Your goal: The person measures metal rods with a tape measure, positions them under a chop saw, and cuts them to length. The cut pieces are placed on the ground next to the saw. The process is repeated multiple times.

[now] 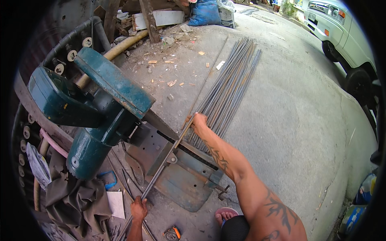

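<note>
A long thin steel rod (160,168) lies slantwise across the bed of a dark green metal-cutting band saw (114,86). My right hand (198,121) is closed around its far part, beside the pile of rods. Lower down, my left hand (139,209) is wrapped round the near part of the rod. Between the hands, the rod passes over the saw's metal base (183,182) and vise area. Under the raised saw head, part of the blade (161,125) shows. Many similar steel rods (233,80) lie bundled on the concrete beyond my right hand.
A tape measure (172,233) rests on the ground near my left forearm. Dark cloth (78,205) is heaped at left. A bamboo pole (116,50), scrap wood and a blue sack (204,14) stand behind the saw. A white van (345,32) is parked at far right.
</note>
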`<state>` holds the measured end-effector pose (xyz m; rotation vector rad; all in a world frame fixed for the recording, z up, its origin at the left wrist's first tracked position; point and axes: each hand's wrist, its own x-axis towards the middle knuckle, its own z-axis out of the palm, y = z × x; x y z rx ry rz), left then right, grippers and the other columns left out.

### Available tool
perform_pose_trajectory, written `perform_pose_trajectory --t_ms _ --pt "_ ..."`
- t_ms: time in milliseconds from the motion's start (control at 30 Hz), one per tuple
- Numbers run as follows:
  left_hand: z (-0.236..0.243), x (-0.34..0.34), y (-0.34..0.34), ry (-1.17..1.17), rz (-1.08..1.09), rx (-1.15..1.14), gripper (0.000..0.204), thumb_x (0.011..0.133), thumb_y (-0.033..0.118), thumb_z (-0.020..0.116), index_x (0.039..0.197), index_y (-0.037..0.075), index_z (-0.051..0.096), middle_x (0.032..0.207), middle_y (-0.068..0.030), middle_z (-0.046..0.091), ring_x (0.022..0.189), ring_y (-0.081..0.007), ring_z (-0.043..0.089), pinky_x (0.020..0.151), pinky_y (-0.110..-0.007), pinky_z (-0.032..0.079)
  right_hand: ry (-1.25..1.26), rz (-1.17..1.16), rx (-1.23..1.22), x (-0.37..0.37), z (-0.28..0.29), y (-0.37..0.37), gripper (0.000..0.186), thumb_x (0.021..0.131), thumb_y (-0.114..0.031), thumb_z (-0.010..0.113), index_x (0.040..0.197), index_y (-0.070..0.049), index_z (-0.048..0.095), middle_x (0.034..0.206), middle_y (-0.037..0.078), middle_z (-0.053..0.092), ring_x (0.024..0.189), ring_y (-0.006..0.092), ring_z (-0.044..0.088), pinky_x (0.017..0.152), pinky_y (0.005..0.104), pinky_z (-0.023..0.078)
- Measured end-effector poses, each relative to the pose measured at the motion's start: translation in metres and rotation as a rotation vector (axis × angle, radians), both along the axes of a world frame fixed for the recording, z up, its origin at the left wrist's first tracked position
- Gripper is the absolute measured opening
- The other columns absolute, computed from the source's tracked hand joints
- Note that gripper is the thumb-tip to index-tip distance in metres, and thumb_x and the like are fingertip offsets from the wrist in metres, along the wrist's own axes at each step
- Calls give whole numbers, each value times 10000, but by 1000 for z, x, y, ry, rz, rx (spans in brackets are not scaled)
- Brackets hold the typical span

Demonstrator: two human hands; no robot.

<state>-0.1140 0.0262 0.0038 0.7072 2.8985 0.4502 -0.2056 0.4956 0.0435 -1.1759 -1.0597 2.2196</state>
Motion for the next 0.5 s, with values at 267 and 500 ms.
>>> perform_pose_trajectory --t_ms 267,500 --pt "2 0 2 -14 -23 18 322 889 325 499 880 4 515 716 -257 581 705 -462 559 621 -514 424 -78 80 161 9 14 5 324 930 -140 427 1043 145 531 799 178 645 666 258 646 604 358 485" --pt "0 -9 7 -138 -62 112 379 908 368 459 832 0 506 682 -254 568 703 -467 552 619 -516 409 -375 40 485 3 6 1 281 884 -133 518 970 125 584 884 244 643 774 318 659 623 361 525"
